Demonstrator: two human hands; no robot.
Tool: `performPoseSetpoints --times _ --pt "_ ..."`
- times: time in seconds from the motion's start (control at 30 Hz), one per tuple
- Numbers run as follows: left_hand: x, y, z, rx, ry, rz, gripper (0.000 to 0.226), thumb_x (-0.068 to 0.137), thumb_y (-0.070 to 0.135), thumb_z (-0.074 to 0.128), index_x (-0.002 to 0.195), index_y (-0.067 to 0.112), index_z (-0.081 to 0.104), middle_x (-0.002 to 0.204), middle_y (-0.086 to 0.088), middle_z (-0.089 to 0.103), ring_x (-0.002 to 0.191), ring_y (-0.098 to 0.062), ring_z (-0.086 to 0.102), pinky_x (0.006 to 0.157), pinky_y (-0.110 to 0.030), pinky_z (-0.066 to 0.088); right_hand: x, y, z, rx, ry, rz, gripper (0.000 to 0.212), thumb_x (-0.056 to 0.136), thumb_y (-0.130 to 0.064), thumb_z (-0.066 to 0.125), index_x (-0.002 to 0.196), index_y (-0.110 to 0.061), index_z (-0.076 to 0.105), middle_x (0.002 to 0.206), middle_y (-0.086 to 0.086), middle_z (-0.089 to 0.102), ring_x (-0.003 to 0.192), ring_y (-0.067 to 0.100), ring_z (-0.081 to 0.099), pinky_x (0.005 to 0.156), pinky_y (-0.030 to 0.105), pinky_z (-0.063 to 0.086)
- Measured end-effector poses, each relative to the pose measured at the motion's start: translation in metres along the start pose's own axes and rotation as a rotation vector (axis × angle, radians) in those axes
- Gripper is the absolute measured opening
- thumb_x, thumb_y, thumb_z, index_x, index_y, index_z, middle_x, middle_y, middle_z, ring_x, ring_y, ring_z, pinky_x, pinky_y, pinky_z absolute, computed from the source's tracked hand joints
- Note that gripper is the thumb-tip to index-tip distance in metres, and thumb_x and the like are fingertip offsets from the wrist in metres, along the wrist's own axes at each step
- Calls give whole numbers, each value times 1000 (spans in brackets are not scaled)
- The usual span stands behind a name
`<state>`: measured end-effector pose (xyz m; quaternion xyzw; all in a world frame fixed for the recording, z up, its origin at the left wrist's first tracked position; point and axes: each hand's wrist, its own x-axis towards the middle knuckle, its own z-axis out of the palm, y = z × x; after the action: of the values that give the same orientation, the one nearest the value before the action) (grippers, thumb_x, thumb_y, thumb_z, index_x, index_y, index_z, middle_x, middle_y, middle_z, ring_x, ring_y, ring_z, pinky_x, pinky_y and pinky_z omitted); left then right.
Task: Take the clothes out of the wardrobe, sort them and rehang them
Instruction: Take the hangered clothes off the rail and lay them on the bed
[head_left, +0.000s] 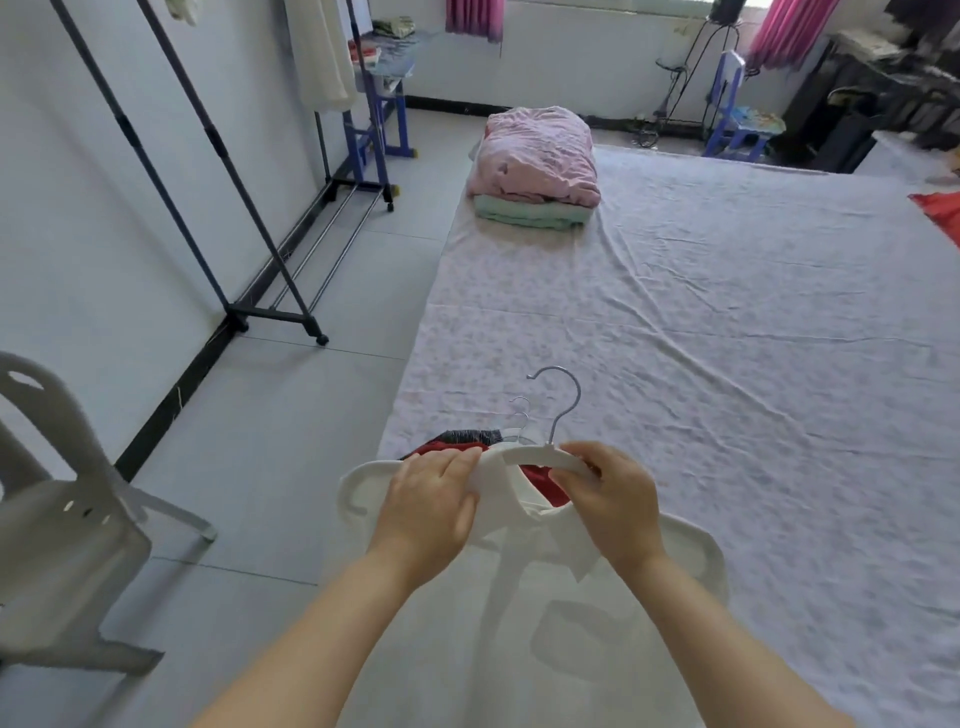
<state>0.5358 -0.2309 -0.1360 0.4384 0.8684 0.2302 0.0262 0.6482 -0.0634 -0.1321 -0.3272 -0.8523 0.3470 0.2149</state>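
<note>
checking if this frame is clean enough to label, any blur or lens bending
Head view: the wide lens makes the clothes rack lean outward; head view, top right: the dark furniture is smeared and blocky; head view, centre: the left hand gripping the white shirt and the right hand pinching the white hanger are sharp.

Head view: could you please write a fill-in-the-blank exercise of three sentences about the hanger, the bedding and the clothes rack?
1. The right hand pinches the hanger, and the left hand grips the collar of a ____ garment.
2. On the bed, the folded pink quilt lies on top of a ____ blanket.
3. The clothes rack stands on the person's ____ side.
Missing words: white; green; left.
</note>
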Motion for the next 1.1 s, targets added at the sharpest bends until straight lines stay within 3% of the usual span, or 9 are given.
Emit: performPoseSetpoints --times 0.13,0.27,0.53,0.67,0.8,0.93,1.03,1.1 --pt "58 -14 32 28 -81 -93 52 91 24 48 141 19 34 140 4 41 130 -15 34 107 -26 17 71 36 30 37 -99 111 16 78 -19 67 88 -32 68 75 -21 59 82 7 58 64 9 34" --pt "93 -30 53 89 -137 -169 54 92 27 46 142 21 29 144 4 34 131 -15 29 105 -24 15 134 61 60 -40 -249 226 43 85 -22 63 127 -13 54 117 4 59 112 21 53 89 27 39" --pt "97 -35 66 139 -261 -230 54 94 30 42 144 21 24 146 4 30 133 -15 26 107 -28 17 118 80 66 -46 -400 301 36 87 -20 60 122 -10 57 122 7 59 113 21 53 92 29 37" --pt "103 -24 58 167 -267 -188 53 93 30 42 143 21 26 144 5 33 131 -15 29 107 -27 16 100 77 50 -127 -470 309 40 88 -26 59 126 -14 53 127 3 54 117 16 49 86 22 33" --pt "110 -4 42 192 -258 -105 46 92 27 43 137 24 34 135 7 42 124 -15 36 102 -27 21 87 66 27 -179 -496 323 44 86 -29 59 127 -14 52 130 5 52 120 17 47 93 26 36" --pt "113 15 23 248 -296 -4 44 91 28 42 135 23 37 135 7 44 124 -16 37 100 -29 24 67 54 -4 -228 -465 334 42 86 -25 54 127 -17 52 129 2 51 114 17 50 79 22 37" --pt "115 29 10 277 -335 86 45 91 28 43 136 23 37 131 5 47 120 -18 41 96 -30 29 44 46 -29 -297 -393 328 34 86 -23 53 119 -15 55 123 5 55 95 13 48 67 22 35" --pt "115 41 4 280 -371 161 46 92 29 44 137 24 36 132 5 47 121 -20 41 97 -31 30 23 39 -47 -324 -311 374 34 86 -23 54 119 -16 54 123 4 55 101 15 51 76 23 44"
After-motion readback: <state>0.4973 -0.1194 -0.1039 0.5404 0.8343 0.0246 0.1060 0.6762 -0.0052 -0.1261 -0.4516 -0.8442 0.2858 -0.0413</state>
